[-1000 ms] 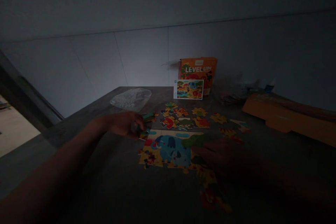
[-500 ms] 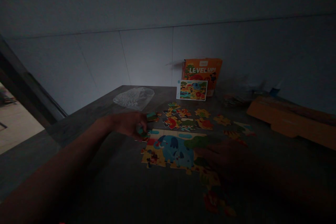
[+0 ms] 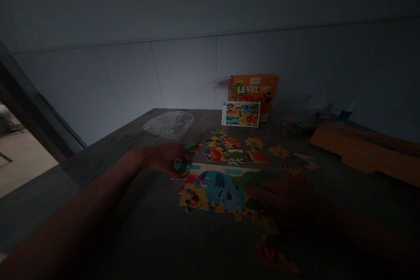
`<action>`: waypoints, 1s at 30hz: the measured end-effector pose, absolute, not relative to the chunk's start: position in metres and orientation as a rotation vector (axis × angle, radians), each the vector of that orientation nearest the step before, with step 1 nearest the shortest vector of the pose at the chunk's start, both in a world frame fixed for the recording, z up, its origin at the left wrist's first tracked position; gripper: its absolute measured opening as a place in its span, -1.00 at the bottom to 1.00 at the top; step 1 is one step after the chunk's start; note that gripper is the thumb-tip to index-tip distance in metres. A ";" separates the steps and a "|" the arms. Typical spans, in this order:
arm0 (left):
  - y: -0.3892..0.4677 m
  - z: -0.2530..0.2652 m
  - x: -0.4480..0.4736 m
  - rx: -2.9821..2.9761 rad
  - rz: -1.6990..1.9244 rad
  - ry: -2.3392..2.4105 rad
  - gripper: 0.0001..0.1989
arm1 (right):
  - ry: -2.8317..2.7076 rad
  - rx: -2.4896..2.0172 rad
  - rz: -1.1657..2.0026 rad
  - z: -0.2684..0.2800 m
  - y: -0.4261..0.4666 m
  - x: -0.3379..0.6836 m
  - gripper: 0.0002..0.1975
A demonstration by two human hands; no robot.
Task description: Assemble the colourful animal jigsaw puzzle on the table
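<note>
My left hand [image 3: 166,158] is closed at the upper left corner of a partly joined jigsaw puzzle [image 3: 223,190], which shows blue elephants. Its fingers grip a green and blue puzzle piece [image 3: 182,167] at the puzzle's left edge; whether the piece is locked in cannot be seen. In deep shadow, my right hand [image 3: 278,192] lies over the puzzle's right side with its fingers stretched out across the green part. More joined pieces [image 3: 267,253] run down toward me at the lower right.
Loose puzzle pieces [image 3: 226,148] lie beyond the puzzle. Behind them a picture card [image 3: 243,114] leans against an orange box [image 3: 254,87]. A clear plastic bag [image 3: 170,124] is at the back left, and an open orange carton [image 3: 364,148] is at the right. A wall closes off the far side.
The fingers of my left hand have shifted slightly around the piece at the puzzle's corner. My right hand stays in place. The whole view has moved a little.
</note>
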State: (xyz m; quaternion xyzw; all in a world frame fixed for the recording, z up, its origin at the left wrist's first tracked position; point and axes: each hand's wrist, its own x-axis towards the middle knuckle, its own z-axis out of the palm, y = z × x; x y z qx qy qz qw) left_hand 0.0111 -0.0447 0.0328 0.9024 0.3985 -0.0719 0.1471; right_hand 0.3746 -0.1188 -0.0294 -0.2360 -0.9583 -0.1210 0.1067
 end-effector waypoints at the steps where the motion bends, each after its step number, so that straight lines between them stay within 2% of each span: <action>1: -0.045 0.033 0.011 2.602 -0.221 1.134 -0.65 | -2.820 -0.698 -0.353 -0.029 -0.119 0.374 -0.72; 4: -0.046 0.034 0.011 2.623 -0.239 1.147 -0.64 | -2.815 -0.713 -0.337 -0.029 -0.119 0.375 -0.72; 8: -0.047 0.034 0.011 2.681 -0.195 1.233 -0.50 | -2.802 -0.677 -0.368 -0.031 -0.118 0.376 -0.71; 11: -0.048 0.032 0.012 2.687 -0.163 1.241 -0.51 | -2.780 -0.662 -0.368 -0.032 -0.118 0.377 -0.73; 14: -0.050 0.031 0.017 2.707 -0.091 1.124 -0.57 | -2.760 -0.665 -0.364 -0.033 -0.118 0.377 -0.76; 18: -0.058 0.038 0.029 2.765 0.097 0.765 -0.80 | -2.771 -0.677 -0.365 -0.031 -0.118 0.374 -0.77; 19: -0.061 0.040 0.032 2.765 0.145 0.717 -0.80 | -2.775 -0.687 -0.359 -0.030 -0.118 0.374 -0.77; 23: -0.078 0.039 0.050 2.642 0.303 0.681 -0.72 | -2.790 -0.710 -0.325 -0.029 -0.119 0.374 -0.77; 26: -0.092 0.027 0.066 2.606 0.296 0.672 -0.51 | -2.788 -0.696 -0.335 -0.030 -0.119 0.374 -0.74; 30: -0.101 0.011 0.079 2.739 0.228 0.697 -0.35 | -2.785 -0.718 -0.328 -0.031 -0.118 0.373 -0.74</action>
